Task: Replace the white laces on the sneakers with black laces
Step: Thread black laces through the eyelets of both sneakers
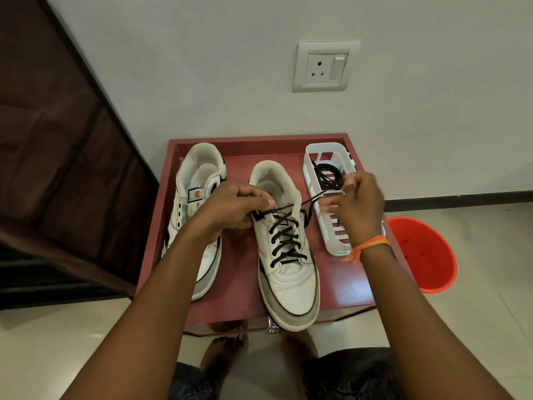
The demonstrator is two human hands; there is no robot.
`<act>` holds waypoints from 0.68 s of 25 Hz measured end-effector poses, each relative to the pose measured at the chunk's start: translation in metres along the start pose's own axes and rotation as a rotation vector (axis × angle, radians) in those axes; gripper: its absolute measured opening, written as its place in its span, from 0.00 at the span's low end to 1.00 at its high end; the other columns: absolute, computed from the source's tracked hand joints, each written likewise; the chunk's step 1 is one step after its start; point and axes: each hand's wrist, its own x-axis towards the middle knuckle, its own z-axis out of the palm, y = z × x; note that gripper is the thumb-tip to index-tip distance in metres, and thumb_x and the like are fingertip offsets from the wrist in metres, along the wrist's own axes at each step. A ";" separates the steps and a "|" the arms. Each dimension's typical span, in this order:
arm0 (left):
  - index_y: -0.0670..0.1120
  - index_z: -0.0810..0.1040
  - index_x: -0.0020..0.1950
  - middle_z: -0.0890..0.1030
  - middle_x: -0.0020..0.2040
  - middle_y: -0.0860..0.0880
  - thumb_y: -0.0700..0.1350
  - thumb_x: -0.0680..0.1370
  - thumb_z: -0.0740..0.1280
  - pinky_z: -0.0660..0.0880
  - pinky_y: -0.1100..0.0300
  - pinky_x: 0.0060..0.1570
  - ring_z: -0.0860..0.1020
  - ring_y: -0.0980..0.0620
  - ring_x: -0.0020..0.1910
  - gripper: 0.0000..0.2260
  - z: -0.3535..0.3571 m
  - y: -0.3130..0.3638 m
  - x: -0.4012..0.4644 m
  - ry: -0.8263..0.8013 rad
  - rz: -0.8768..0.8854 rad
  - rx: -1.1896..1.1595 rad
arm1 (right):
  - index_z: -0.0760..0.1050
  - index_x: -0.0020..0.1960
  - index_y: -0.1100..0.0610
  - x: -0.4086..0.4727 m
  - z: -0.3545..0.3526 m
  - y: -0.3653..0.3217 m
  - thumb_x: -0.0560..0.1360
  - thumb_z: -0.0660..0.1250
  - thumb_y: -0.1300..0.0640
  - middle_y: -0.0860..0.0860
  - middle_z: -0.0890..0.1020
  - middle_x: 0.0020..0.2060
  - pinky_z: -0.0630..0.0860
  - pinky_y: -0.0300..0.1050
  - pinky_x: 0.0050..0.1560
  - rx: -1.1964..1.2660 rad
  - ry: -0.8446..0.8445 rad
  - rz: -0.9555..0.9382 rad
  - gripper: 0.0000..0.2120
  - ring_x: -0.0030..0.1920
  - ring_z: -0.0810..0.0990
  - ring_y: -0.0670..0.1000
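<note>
Two white sneakers stand on a red tray-like table top (236, 310). The right sneaker (288, 284) has a black lace (284, 241) crossed through several eyelet rows. My left hand (230, 209) pinches one end of that lace at the shoe's top left. My right hand (357, 206) pinches the other end and holds it taut up and to the right. The left sneaker (199, 180) lies tilted on its side with bare eyelets; my left forearm covers part of it. A coiled second black lace (327, 176) lies in a white slotted basket (314, 157).
An orange bucket (424, 255) stands on the tiled floor right of the table. A dark fabric wardrobe (57, 157) fills the left side. A wall socket (323, 67) is above the table. My bare feet (225, 350) show below the table's front edge.
</note>
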 end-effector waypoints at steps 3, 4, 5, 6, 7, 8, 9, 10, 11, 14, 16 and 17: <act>0.45 0.85 0.46 0.86 0.48 0.50 0.42 0.73 0.75 0.79 0.48 0.52 0.81 0.50 0.48 0.03 0.000 -0.002 0.000 0.028 0.031 0.049 | 0.68 0.48 0.56 0.012 -0.013 0.003 0.82 0.53 0.63 0.53 0.79 0.39 0.83 0.55 0.40 0.076 0.168 0.036 0.08 0.32 0.84 0.52; 0.45 0.85 0.44 0.86 0.47 0.50 0.43 0.73 0.75 0.79 0.45 0.54 0.81 0.50 0.47 0.03 0.000 -0.003 0.000 0.044 0.037 0.069 | 0.68 0.49 0.57 0.011 -0.011 0.005 0.82 0.53 0.63 0.52 0.79 0.38 0.83 0.55 0.40 0.059 0.161 0.035 0.07 0.32 0.84 0.53; 0.46 0.85 0.43 0.86 0.47 0.50 0.44 0.73 0.76 0.79 0.43 0.53 0.80 0.50 0.47 0.02 0.000 -0.004 0.001 0.056 0.045 0.078 | 0.69 0.48 0.57 0.010 -0.008 0.007 0.81 0.54 0.64 0.53 0.79 0.39 0.83 0.54 0.39 0.025 0.133 0.021 0.07 0.33 0.84 0.53; 0.46 0.85 0.42 0.86 0.46 0.50 0.44 0.73 0.75 0.80 0.44 0.51 0.80 0.51 0.45 0.02 -0.001 -0.005 0.003 0.062 0.058 0.080 | 0.70 0.48 0.57 0.009 -0.005 0.009 0.81 0.55 0.65 0.55 0.80 0.41 0.83 0.52 0.38 -0.006 0.096 0.004 0.07 0.33 0.84 0.53; 0.46 0.85 0.42 0.86 0.44 0.51 0.44 0.73 0.75 0.80 0.48 0.48 0.80 0.53 0.44 0.02 0.000 -0.005 0.003 0.068 0.074 0.087 | 0.71 0.48 0.56 0.008 -0.003 0.011 0.80 0.57 0.65 0.57 0.81 0.45 0.82 0.48 0.37 -0.025 0.061 -0.015 0.07 0.35 0.84 0.52; 0.46 0.85 0.42 0.85 0.42 0.52 0.43 0.73 0.75 0.79 0.54 0.44 0.80 0.56 0.42 0.02 0.000 -0.005 0.002 0.078 0.095 0.105 | 0.72 0.48 0.55 0.008 -0.002 0.010 0.79 0.58 0.66 0.57 0.81 0.48 0.82 0.45 0.37 -0.037 0.025 -0.038 0.08 0.38 0.84 0.51; 0.47 0.85 0.42 0.85 0.42 0.51 0.43 0.74 0.74 0.76 0.59 0.41 0.79 0.57 0.41 0.02 0.001 -0.005 0.002 0.094 0.116 0.134 | 0.73 0.50 0.55 0.009 -0.002 0.011 0.79 0.59 0.67 0.56 0.80 0.50 0.82 0.44 0.41 -0.046 -0.015 -0.073 0.09 0.41 0.84 0.50; 0.47 0.85 0.42 0.86 0.43 0.48 0.43 0.74 0.73 0.75 0.61 0.40 0.79 0.58 0.40 0.02 0.002 -0.006 0.002 0.110 0.133 0.164 | 0.75 0.53 0.55 0.011 -0.003 0.012 0.78 0.60 0.68 0.54 0.80 0.52 0.81 0.42 0.46 -0.081 -0.049 -0.130 0.11 0.45 0.83 0.48; 0.47 0.85 0.42 0.86 0.43 0.47 0.43 0.73 0.73 0.74 0.62 0.39 0.78 0.58 0.38 0.02 0.004 -0.006 0.003 0.120 0.145 0.189 | 0.76 0.56 0.56 0.012 -0.005 0.012 0.77 0.60 0.71 0.53 0.78 0.54 0.79 0.38 0.49 -0.147 -0.083 -0.209 0.14 0.47 0.81 0.43; 0.49 0.86 0.43 0.86 0.44 0.51 0.43 0.73 0.74 0.77 0.61 0.45 0.82 0.56 0.44 0.02 0.004 -0.008 0.006 0.150 0.165 0.229 | 0.79 0.56 0.59 0.012 -0.010 0.009 0.75 0.58 0.75 0.53 0.79 0.55 0.71 0.24 0.48 -0.288 -0.183 -0.380 0.18 0.48 0.78 0.37; 0.50 0.85 0.47 0.85 0.45 0.52 0.45 0.72 0.75 0.76 0.62 0.47 0.82 0.55 0.48 0.05 0.005 -0.008 0.007 0.196 0.174 0.239 | 0.81 0.50 0.58 0.015 -0.018 0.006 0.75 0.59 0.73 0.51 0.83 0.48 0.70 0.23 0.48 -0.309 -0.148 -0.348 0.16 0.47 0.79 0.43; 0.49 0.85 0.50 0.84 0.46 0.52 0.47 0.72 0.76 0.76 0.64 0.45 0.82 0.58 0.47 0.07 0.007 -0.007 0.007 0.229 0.194 0.257 | 0.81 0.47 0.58 0.017 -0.024 0.006 0.75 0.60 0.71 0.51 0.83 0.45 0.69 0.24 0.46 -0.351 -0.087 -0.310 0.14 0.46 0.79 0.45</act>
